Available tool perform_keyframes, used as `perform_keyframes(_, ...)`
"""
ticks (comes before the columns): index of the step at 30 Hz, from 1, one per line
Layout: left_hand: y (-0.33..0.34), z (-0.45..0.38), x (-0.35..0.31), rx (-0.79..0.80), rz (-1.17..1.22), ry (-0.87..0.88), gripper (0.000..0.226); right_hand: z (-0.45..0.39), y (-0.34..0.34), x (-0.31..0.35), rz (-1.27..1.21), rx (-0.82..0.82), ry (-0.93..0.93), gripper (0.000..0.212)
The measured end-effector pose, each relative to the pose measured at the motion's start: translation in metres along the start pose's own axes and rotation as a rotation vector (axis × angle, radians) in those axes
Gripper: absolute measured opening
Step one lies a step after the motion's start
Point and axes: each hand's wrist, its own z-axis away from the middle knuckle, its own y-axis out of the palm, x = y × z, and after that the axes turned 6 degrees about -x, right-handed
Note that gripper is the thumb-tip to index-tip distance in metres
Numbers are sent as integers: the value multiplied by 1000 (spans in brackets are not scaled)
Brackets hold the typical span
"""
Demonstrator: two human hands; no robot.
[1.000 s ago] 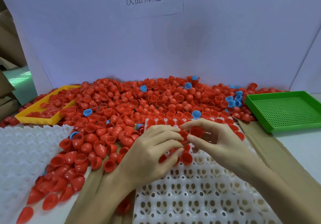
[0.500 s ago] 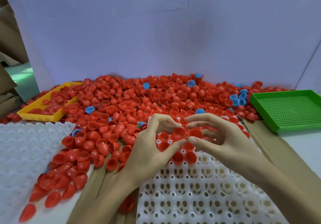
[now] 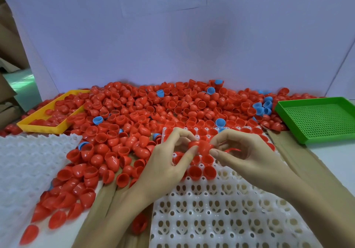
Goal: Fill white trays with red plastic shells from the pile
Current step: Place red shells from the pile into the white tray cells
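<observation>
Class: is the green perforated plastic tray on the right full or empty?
Empty: the green perforated plastic tray shows only its bare holed floor, with no shells inside.

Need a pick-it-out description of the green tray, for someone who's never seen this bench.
Start at the big pile of red shells along the white back wall and follow it to its right end. The green tray lies flat there, on the table's right side, beyond the right hand. Unlike the yellow tray on the far left, it has a perforated floor and holds no shells.

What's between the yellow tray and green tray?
The pile of red shells with a few blue shells spans it from yellow tray to green tray, head view.
</observation>
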Motion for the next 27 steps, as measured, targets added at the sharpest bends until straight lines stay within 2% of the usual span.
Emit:
perform_keyframes(4, -1, 0, -2, 9, -17, -8, 10, 0, 0, -1, -16, -6, 12, 9)
perform_keyframes(7, -6, -3, 1, -73, -117, 20, 5, -1, -1, -2, -8, -36, 18, 19)
perform_keyframes(9, -14, -7, 10, -226, -309, 7, 3, -1, -3, -4, 5, -64, 33, 21)
perform_keyframes(11, -26, -11, 22, -390, -655, -49, 11, -1, -5, -6, 21, -82, 48, 18)
perform_keyframes(13, -38, -14, 32, -436, -871, -126, 25, -1, -4, -6, 20, -84, 62, 17)
perform_keyframes(18, -43, -19, 43, -323, -796, -155, 25, -2, 0, -6, 24, -69, 69, 21)
perform_keyframes(22, -35, -42, 49, -140, -710, -175, 33, -2, -1, -6, 21, -64, 67, 24)
perform_keyframes(27, -28, -100, 64, 107, -741, -200, 44, -3, -4, -7, 12, -78, 86, 26)
